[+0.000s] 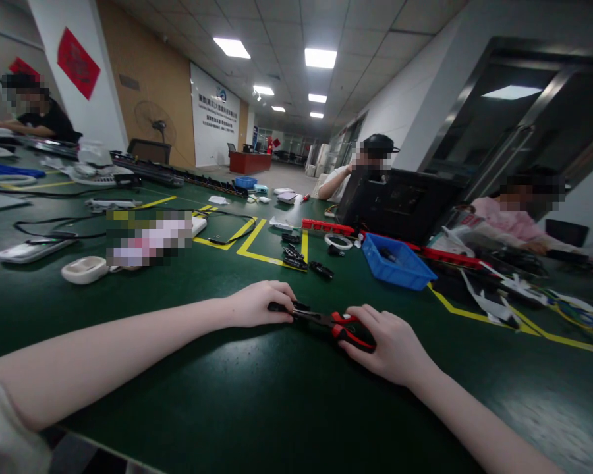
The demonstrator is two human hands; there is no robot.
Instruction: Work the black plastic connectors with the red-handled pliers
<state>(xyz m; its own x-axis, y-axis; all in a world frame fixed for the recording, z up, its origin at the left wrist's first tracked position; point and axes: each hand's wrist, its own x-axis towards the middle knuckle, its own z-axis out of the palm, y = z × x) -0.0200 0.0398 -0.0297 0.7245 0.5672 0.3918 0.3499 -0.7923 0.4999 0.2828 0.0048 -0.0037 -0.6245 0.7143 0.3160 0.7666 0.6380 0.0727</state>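
Red-and-black pliers (337, 324) are gripped by their handles in my right hand (393, 343), with the jaws pointing left. My left hand (257, 304) pinches a small black part (277, 307) just above the green table (257, 401). The plier jaws reach that part at my left fingertips; whether they clamp it I cannot tell, since the fingers cover much of it. Beyond my hands lies a cluster of similar small black parts (294, 257), with one more black piece (321, 270) beside it.
A blue bin (398, 263) with dark pieces inside stands right of centre, near a white cable coil (338, 241) and a red strip (327, 227). Leftward lie a white case (85, 270) and a black cable (59, 234). Other people sit behind a black box (395, 204) and at far left.
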